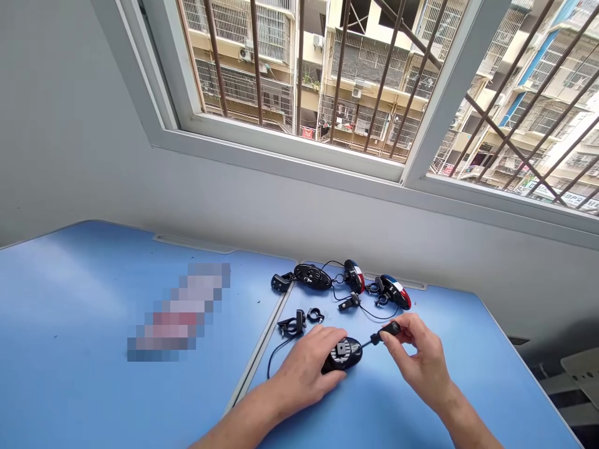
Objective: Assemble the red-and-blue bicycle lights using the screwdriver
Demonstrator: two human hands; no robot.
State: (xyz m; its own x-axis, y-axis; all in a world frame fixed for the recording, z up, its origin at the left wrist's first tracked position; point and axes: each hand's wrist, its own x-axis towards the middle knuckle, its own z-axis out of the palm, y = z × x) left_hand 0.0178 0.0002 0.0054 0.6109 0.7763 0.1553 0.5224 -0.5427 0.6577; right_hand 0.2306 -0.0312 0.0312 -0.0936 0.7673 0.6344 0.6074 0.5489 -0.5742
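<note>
My left hand (311,365) is closed around the left side of a black oval device (350,353) with a grilled, speaker-like face, pressing it to the blue table. In my right hand (418,355) is a black-handled screwdriver (387,332), pinched between thumb and fingers. Its thin shaft slants down left, and the tip meets the device's right end; the exact contact spot is too small to make out. A thin black cable (271,358) curves from under my left hand to a black clamp piece (292,323). Beside that lies a small black ring clamp (315,315).
Along the table's back edge lie a similar black oval device (312,276), two with red, white and blue stripes (354,276), and a small cabled switch (349,302). A blurred patch (182,315) covers something on the left. A seam (262,346) divides the table (93,399); a barred window stands behind.
</note>
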